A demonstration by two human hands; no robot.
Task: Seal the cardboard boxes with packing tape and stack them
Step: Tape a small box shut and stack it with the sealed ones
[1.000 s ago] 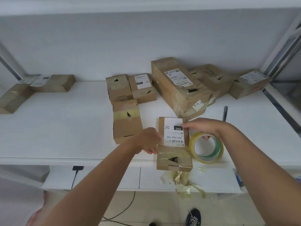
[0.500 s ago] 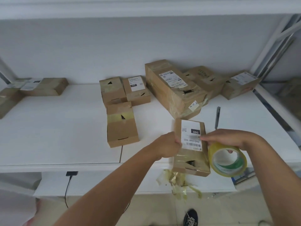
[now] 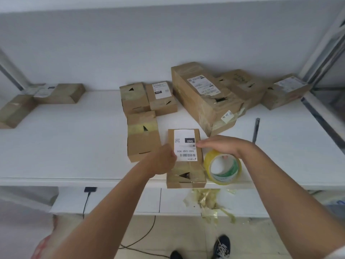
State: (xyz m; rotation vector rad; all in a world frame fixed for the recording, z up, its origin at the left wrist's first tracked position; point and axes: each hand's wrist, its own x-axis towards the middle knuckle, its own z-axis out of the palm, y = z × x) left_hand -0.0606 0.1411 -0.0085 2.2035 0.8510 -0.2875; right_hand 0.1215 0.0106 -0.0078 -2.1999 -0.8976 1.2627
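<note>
A small cardboard box (image 3: 186, 171) with a white shipping label lies at the front edge of the white table (image 3: 74, 146). My left hand (image 3: 164, 161) grips its left side. My right hand (image 3: 222, 146) holds a yellow roll of packing tape (image 3: 223, 170) standing just right of the box, its fingertips touching the label. Clear tape shows across the box's near end.
Another small box (image 3: 142, 139) lies left of the held one. Two more boxes (image 3: 147, 99) and a large long box (image 3: 203, 96) sit behind, others at far right and far left. A dark pen-like tool (image 3: 255, 129) lies to the right. Tape scraps (image 3: 209, 202) hang below the edge.
The box and the tape roll were lifted and tilted off the table edge half a second ago; now both are down on the table again, the box lying straight.
</note>
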